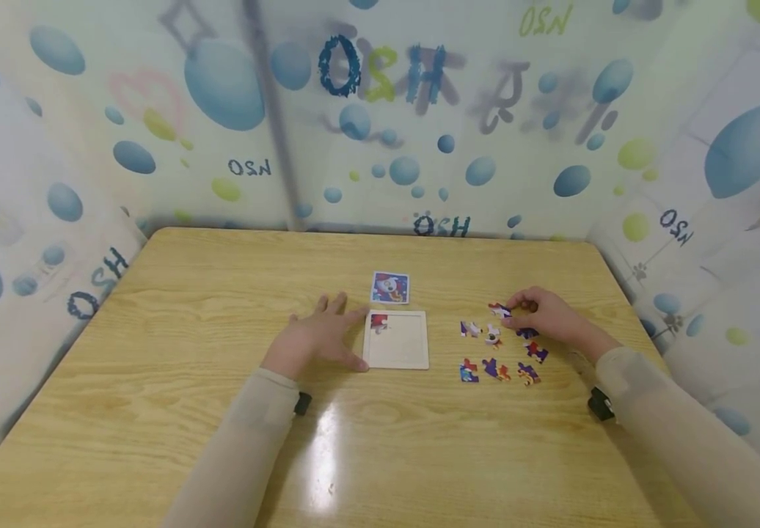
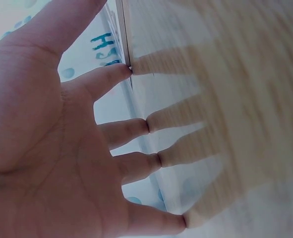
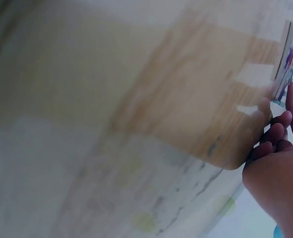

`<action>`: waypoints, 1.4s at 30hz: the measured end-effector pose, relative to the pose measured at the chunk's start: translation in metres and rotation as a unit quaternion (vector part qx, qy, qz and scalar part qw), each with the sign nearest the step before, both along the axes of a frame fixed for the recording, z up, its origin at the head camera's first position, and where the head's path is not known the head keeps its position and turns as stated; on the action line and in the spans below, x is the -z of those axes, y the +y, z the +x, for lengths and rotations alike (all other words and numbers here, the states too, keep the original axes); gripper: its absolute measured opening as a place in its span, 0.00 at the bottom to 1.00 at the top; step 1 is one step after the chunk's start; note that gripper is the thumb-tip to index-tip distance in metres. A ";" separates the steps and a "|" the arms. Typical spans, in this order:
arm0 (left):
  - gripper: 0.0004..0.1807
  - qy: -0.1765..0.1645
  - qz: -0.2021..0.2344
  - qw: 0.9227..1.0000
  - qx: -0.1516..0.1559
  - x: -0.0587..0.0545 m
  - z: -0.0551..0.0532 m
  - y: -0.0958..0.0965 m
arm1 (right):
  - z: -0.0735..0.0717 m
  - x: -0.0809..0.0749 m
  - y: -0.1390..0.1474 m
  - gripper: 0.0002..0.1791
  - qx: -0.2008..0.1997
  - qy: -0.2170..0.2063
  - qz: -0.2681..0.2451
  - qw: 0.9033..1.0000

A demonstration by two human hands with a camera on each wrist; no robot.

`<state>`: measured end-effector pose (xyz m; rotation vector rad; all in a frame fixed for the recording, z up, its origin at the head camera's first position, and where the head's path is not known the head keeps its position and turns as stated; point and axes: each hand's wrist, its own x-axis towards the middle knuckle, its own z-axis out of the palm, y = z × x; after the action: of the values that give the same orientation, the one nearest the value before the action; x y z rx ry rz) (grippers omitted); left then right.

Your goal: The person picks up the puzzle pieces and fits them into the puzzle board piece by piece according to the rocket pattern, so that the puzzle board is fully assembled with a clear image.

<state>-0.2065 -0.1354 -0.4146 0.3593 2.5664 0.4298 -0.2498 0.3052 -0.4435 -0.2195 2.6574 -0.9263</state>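
My left hand rests on the table with its fingers spread, the thumb and index fingertip at the left edge of a small square puzzle tray. In the left wrist view the fingertips touch the glossy tabletop. One red jigsaw piece lies in the tray's upper left corner. On the right, my right hand pinches a red and white jigsaw piece between thumb and index finger. Its other fingers are curled in the right wrist view, where the pieces show only edge-on.
A small picture card lies just behind the tray. Several loose jigsaw pieces are spread to the tray's right, some beneath the right hand. The wooden table meets a patterned curtain at the back and sides.
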 end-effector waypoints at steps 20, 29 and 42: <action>0.59 -0.003 0.004 1.000 -0.009 0.000 0.005 0.002 | 0.002 0.009 0.006 0.24 -0.017 0.024 -0.004 1.000; 0.59 -0.005 0.006 1.000 -0.010 -0.001 0.005 0.002 | 0.003 0.008 0.006 0.25 -0.016 0.033 -0.002 0.999; 0.59 -0.002 0.011 1.000 -0.008 -0.001 0.002 0.000 | 0.001 0.008 0.002 0.20 -0.022 0.070 0.026 0.997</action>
<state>-0.2044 -0.1353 -0.4141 0.3463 2.5643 0.4641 -0.2493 0.3074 -0.4517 -0.3424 2.7882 -0.8567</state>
